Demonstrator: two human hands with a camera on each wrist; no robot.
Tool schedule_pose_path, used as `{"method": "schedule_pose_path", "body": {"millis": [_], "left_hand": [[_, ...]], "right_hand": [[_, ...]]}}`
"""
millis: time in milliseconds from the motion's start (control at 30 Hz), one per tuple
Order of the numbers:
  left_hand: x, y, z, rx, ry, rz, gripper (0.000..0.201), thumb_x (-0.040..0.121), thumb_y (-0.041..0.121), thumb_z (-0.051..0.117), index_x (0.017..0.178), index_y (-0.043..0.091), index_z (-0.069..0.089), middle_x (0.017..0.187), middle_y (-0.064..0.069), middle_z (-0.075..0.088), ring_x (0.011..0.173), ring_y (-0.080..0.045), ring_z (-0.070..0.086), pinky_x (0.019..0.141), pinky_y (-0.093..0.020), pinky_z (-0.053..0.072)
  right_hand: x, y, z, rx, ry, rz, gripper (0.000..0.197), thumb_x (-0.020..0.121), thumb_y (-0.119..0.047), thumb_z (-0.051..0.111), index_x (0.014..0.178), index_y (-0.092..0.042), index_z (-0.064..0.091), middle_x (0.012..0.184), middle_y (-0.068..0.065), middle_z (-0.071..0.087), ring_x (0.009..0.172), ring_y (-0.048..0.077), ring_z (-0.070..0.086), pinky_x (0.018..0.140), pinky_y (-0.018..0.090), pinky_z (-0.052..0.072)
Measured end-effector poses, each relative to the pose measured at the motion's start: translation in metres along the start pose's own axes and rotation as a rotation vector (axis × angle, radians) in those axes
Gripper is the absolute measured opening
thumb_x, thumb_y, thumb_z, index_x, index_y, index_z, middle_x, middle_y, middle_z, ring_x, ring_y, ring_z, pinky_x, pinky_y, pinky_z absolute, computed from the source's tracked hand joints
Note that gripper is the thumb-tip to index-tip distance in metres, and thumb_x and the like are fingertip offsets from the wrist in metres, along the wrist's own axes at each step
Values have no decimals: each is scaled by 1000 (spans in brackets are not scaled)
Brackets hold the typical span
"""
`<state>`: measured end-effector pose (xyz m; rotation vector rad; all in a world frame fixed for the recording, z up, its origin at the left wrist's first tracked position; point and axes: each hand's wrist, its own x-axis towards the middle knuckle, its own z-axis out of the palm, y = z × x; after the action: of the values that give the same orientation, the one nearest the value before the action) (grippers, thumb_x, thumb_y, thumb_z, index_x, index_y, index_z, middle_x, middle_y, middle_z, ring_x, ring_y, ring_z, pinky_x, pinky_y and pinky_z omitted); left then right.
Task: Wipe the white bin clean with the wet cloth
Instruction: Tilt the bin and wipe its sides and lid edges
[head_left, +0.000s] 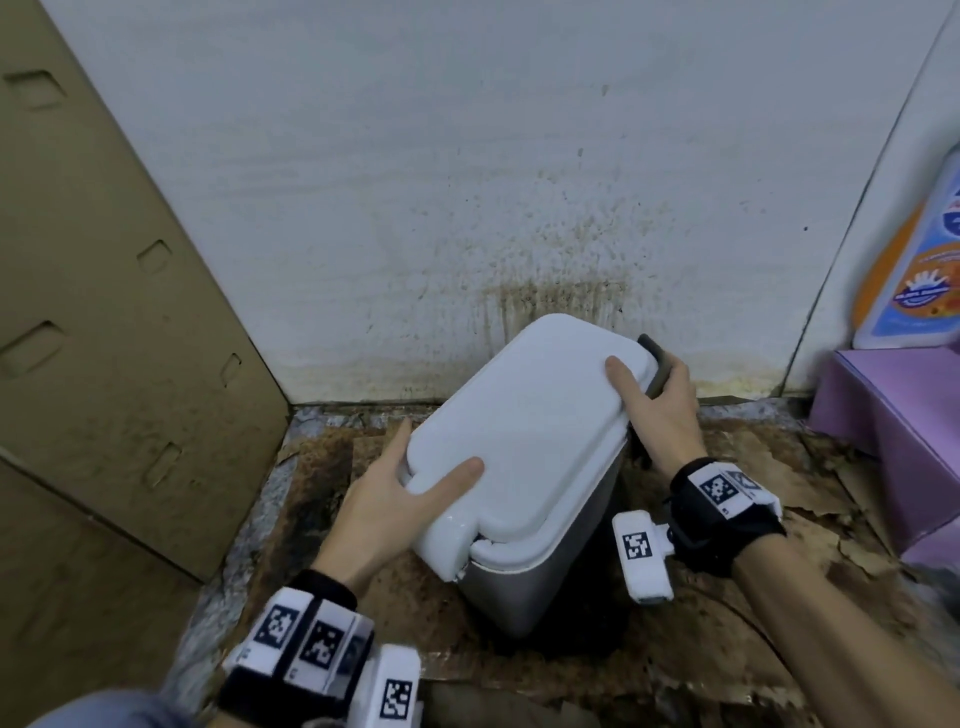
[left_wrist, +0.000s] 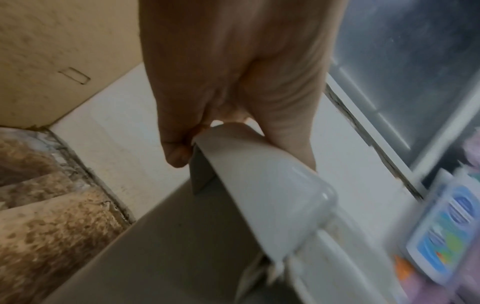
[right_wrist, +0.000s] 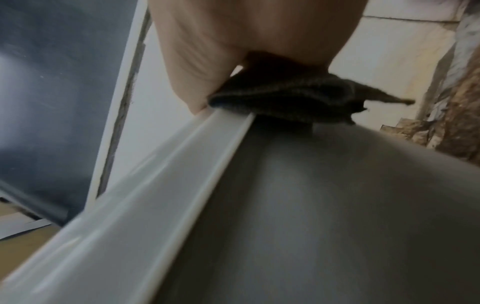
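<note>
The white bin (head_left: 524, 431) with its grey body (head_left: 545, 587) stands tilted on the floor, its lid closed. My left hand (head_left: 415, 483) grips the lid's near left corner, thumb on top and fingers along the edge; the left wrist view shows the left hand (left_wrist: 233, 82) clasping the lid (left_wrist: 259, 174). My right hand (head_left: 649, 382) holds the far right edge, thumb on the lid. Its fingers press a dark cloth (head_left: 657, 364) against the rim. In the right wrist view the cloth (right_wrist: 285, 96) is bunched under the hand (right_wrist: 233, 51), above the bin's wall (right_wrist: 337, 205).
A stained white wall (head_left: 519, 208) rises just behind the bin. Brown cardboard (head_left: 104, 312) leans at the left. At the right are a purple box (head_left: 893, 415) and a colourful bottle (head_left: 914, 270). Dirty, torn cardboard (head_left: 779, 493) covers the floor.
</note>
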<state>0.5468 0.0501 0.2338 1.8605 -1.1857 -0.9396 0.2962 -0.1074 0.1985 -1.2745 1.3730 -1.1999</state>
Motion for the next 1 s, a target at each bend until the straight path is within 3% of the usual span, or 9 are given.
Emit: {"method": "schedule_pose_path", "body": {"millis": [33,100,200,333,433,567,667,900,1000], "left_hand": [[7,1,-7,0,-23,-5,119,60,84,77,159,45,25,138,28,50,122,-3,58,102,-38,54],[18,5,-16,-5,-91,18,114,65,78,77,161,43,24,143,26,46,111,7,58,86,-24,58],[28,12,-18,-18,-137,45,103,74,64,73,162,37,25,158,24,34,102,16,51,66,-11,54],[34,11,-7,-23,-148,38,92,83,54,74,161,32,30,160,21,32,115,3,51,64,-7,52],[36,3,-4,-62,-141,35,80,78,61,78,148,41,45,143,23,52,108,2,63,76,-17,59],[36,-11,-2,-97,-60,16,91,71,74,79,149,44,45,137,16,63,115,-9,68,94,-41,60],[30,-14,5,-81,26,33,75,74,77,73,139,45,55,129,17,68,111,-10,70,95,-45,59],[24,-20,10,84,129,-95,112,59,98,55,144,25,49,132,1,62,109,-21,66,91,-48,58],[16,-17,10,154,129,-186,123,56,103,48,149,23,38,139,-5,52,116,-27,59,94,-50,56]], "right_hand": [[-7,1,0,-9,57,-8,76,81,-63,69,145,-38,38,147,-5,35,143,22,26,113,47,34],[-22,0,0,-29,170,-3,78,86,-54,69,150,-27,33,151,-1,29,144,21,17,113,41,28],[-41,-3,2,-51,313,25,83,86,-50,69,150,-17,29,151,5,28,143,22,17,110,38,27],[-51,6,-1,-58,367,75,88,85,-51,70,152,-14,25,153,8,26,143,23,16,115,46,28],[-55,14,-1,-59,332,65,91,85,-54,70,153,-16,23,152,5,25,142,21,15,115,45,27],[-53,15,-1,-57,294,68,94,83,-58,70,153,-18,21,150,3,23,141,21,13,116,48,29],[-49,11,-4,-54,246,81,90,85,-58,67,153,-21,22,150,4,23,142,21,11,113,43,27],[-26,7,-25,-43,75,130,70,91,-61,57,150,-31,35,152,2,25,145,23,14,111,43,26],[-11,10,-33,-33,-4,119,74,80,-76,58,143,-39,45,149,-6,39,143,23,29,115,46,31]]}}
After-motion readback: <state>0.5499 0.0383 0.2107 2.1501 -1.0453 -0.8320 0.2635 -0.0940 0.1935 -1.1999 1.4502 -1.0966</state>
